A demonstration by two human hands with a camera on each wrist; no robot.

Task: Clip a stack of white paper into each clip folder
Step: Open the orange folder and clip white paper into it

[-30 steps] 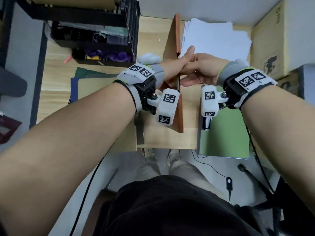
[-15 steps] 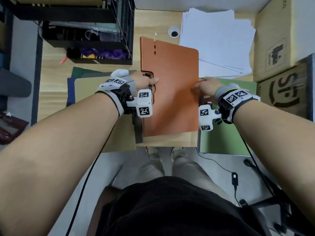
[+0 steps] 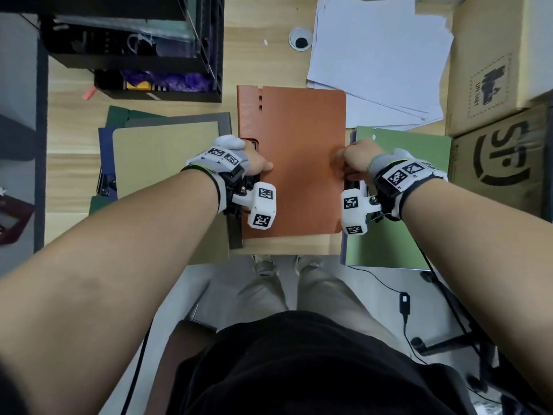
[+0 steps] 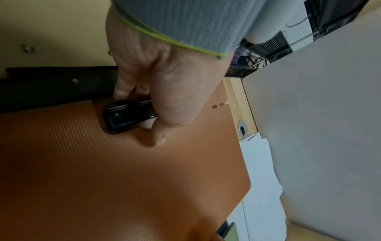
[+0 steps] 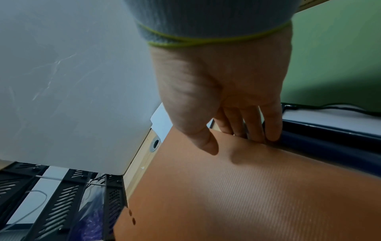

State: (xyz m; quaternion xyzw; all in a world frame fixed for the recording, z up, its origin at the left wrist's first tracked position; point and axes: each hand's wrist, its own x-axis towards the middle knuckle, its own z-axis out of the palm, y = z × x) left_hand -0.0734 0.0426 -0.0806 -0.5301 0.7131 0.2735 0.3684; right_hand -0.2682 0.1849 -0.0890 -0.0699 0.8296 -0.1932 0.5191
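Note:
An orange clip folder (image 3: 294,163) lies closed and flat at the middle of the desk. My left hand (image 3: 257,163) grips its left spine edge. In the left wrist view the fingers curl round the black clip (image 4: 128,114) and the thumb presses on the orange folder's cover (image 4: 123,179). My right hand (image 3: 353,158) pinches the folder's right edge. There my right thumb (image 5: 206,143) lies on the orange cover (image 5: 237,195) and the fingers curl over the rim. A loose stack of white paper (image 3: 380,55) lies at the back right, apart from both hands.
A pile of tan, grey, navy and dark green folders (image 3: 164,163) lies left of the orange one. A green folder (image 3: 404,235) lies to the right. A black wire rack (image 3: 134,40) stands back left, and cardboard boxes (image 3: 493,70) stand at the right. The desk's front edge (image 3: 287,247) is close.
A second ago the orange cover stood upright between my hands. It has swung down shut, and each hand has moved apart to one side edge of the folder.

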